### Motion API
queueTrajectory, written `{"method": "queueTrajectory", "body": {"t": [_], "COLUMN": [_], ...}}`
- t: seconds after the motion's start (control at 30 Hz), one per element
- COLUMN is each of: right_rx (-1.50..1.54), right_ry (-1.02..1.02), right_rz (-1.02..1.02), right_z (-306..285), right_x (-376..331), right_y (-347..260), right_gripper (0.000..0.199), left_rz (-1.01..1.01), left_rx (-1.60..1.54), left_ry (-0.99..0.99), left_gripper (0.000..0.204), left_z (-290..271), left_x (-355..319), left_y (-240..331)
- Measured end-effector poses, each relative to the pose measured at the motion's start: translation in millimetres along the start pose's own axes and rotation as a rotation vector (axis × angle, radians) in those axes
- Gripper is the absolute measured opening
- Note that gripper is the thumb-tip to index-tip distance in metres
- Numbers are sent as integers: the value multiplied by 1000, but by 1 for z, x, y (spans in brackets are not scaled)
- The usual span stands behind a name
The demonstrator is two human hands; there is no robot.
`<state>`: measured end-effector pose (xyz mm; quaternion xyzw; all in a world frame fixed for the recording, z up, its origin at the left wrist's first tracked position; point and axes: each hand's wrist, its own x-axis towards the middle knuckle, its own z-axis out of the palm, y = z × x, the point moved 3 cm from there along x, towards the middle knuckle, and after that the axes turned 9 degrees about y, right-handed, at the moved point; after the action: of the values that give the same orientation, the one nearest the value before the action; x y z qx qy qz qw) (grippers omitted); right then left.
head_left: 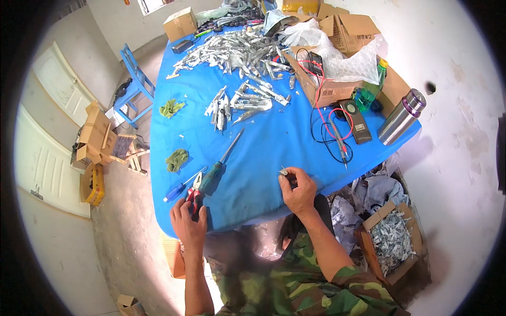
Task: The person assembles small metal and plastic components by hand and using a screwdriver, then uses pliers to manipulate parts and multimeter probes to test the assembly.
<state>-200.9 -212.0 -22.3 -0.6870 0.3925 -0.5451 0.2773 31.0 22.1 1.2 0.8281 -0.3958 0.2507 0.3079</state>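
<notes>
At the near left of the table, my left hand has its fingers closed around the red handles of a pair of pliers, whose jaws point away from me. Right beside them lie a large screwdriver with a dark green handle and a smaller one with a blue handle. Over the table's near edge, my right hand pinches a small metallic piece between thumb and forefinger; its exact kind is too small to make out. Farther off sits a small group of whitish, stick-like parts.
A large heap of similar parts covers the far end of the blue tablecloth. Two crumpled green gloves lie left. At right stand a steel flask, a meter with leads and a carton. A box of scraps sits below.
</notes>
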Motion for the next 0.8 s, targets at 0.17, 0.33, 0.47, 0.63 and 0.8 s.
{"method": "queueTrajectory", "body": {"t": [0.17,0.33,0.47,0.63,0.8], "right_rx": [-33,-26,-10,15,24], "right_ry": [17,32,30,33,32], "right_rz": [-58,-67,-59,-38,-33], "right_z": [0,-1,-2,-2,-1], "right_x": [0,1,1,0,-1], "right_y": [-1,-2,-4,-2,1], "right_gripper": [15,15,16,18,20], "left_rz": [-67,-420,-344,-422,-918], "left_rx": [-15,-328,-280,-375,-813], "left_ry": [-8,-125,-158,-175,-196], "left_gripper": [32,22,21,29,39], "left_z": [9,-3,-5,-11,-21], "left_x": [-9,2,2,3,-8], "left_y": [-18,-18,-34,-46,-62]}}
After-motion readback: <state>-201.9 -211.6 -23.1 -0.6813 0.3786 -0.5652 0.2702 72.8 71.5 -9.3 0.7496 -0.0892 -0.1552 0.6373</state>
